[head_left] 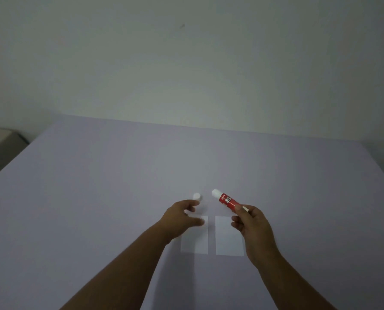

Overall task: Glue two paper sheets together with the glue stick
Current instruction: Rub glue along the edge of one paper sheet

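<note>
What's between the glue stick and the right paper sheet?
Nothing visible. The right hand holds the glue stick above the right sheet, whose surface is bare. The cap and left hand are off to the left.

1. The red glue stick [227,200] in my right hand [252,227] is uncapped and tilted, its white tip pointing up-left.
2. Its white cap [197,196] stands on the surface.
3. Two white paper sheets [229,236] lie flat side by side, apart.

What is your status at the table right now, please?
Right hand shut on glue stick. Left hand open by cap. Two sheets apart, nothing in the way.
</note>
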